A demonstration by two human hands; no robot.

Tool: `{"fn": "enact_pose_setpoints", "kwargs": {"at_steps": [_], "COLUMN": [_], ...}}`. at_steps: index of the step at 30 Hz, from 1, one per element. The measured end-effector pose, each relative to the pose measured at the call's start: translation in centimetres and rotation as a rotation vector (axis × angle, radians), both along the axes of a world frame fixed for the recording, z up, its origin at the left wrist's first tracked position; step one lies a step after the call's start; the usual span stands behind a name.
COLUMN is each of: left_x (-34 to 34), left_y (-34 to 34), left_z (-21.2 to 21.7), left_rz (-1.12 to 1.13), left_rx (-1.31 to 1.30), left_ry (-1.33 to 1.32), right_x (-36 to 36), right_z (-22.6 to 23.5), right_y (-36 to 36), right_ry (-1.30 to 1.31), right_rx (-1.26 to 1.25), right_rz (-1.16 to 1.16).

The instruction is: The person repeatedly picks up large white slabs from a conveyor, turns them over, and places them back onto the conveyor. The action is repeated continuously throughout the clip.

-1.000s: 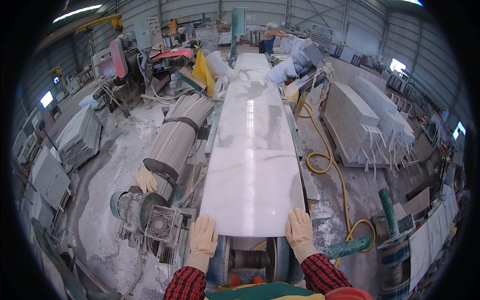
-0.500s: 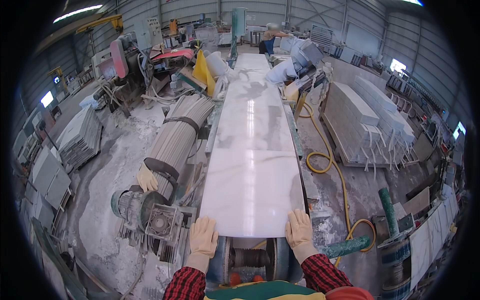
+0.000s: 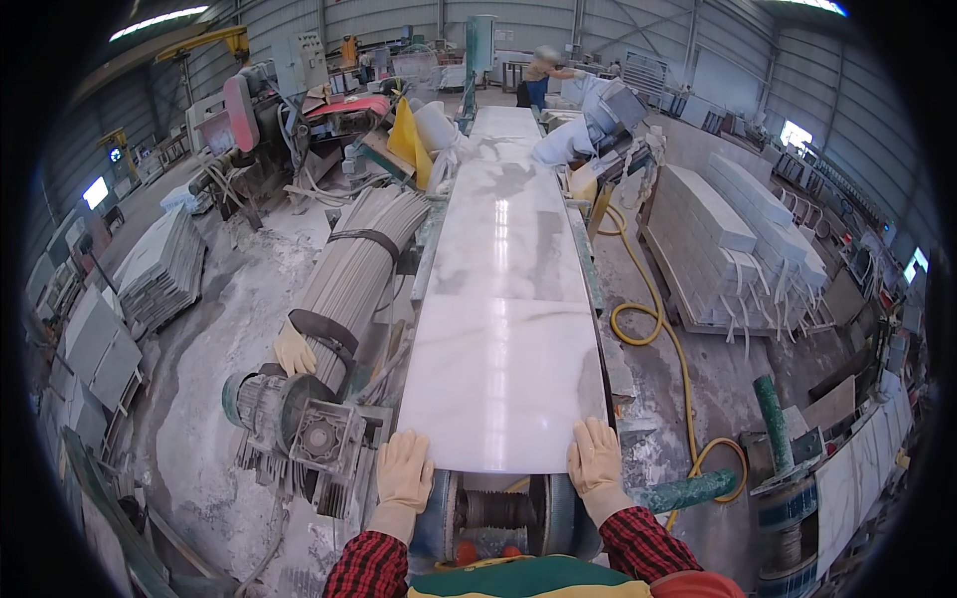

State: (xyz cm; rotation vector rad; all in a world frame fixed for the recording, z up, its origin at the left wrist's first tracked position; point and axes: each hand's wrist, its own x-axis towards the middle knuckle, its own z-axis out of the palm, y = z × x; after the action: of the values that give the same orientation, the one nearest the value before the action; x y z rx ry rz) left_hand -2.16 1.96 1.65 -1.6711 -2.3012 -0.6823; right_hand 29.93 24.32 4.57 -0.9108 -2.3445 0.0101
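A white polished marble slab (image 3: 500,389) with faint grey veins lies flat on a long narrow conveyor in front of me. Beyond a crosswise seam, a greyer marble slab (image 3: 508,234) continues toward the machine heads. My left hand (image 3: 405,468), in a cream glove, rests at the slab's near left corner, fingers stretched forward. At the near right corner my right hand (image 3: 596,458), gloved alike, lies the same way. Both thumbs are partly hidden. Between my wrists, below the slab's near edge, sits a dark belt roller (image 3: 495,510).
A motor (image 3: 261,401) with a spare glove (image 3: 295,351) stands left, beside a strapped bundle of strips (image 3: 344,269). To the right, a yellow hose (image 3: 682,374) loops over the floor near stacked stone blocks (image 3: 720,244). A person (image 3: 539,80) works at the far end.
My view has shifted very slightly. Both hands stay at the slab's near corners, and the slab shows no clear movement.
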Motion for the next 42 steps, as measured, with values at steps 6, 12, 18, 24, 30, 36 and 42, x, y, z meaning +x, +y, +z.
{"fn": "enact_pose_setpoints", "kwargs": {"at_steps": [6, 12, 18, 24, 30, 36, 42], "left_x": [0.1, 0.4, 0.6, 1.1, 1.4, 1.3, -1.4], "left_y": [-0.5, -0.6, -1.0, -1.2, -1.7, -2.1, 1.8], "left_z": [0.1, 0.4, 0.3, 1.4, 1.1, -0.1, 2.5], "left_rz": [0.004, -0.005, 0.001, -0.002, -0.002, -0.015, -0.219], "left_rx": [-0.007, -0.009, 0.032, 0.016, 0.022, 0.04, -0.064], "left_ry": [-0.01, -0.031, 0.026, 0.026, 0.016, 0.1, -0.021], "right_x": [0.1, 0.3, 0.3, 0.5, 0.7, 1.5, 2.4], "right_z": [0.0, 0.2, 0.7, 1.0, 0.8, -1.0, -3.2], "right_y": [-0.3, -0.7, -1.2, -1.6, -2.1, -2.0, 0.7], "right_ry": [0.014, 0.004, 0.023, 0.042, 0.035, -0.052, -0.139], "right_rx": [0.019, 0.015, 0.001, 0.016, 0.011, -0.061, -0.181], "right_rz": [0.01, -0.006, 0.011, 0.016, 0.009, -0.014, 0.043]}}
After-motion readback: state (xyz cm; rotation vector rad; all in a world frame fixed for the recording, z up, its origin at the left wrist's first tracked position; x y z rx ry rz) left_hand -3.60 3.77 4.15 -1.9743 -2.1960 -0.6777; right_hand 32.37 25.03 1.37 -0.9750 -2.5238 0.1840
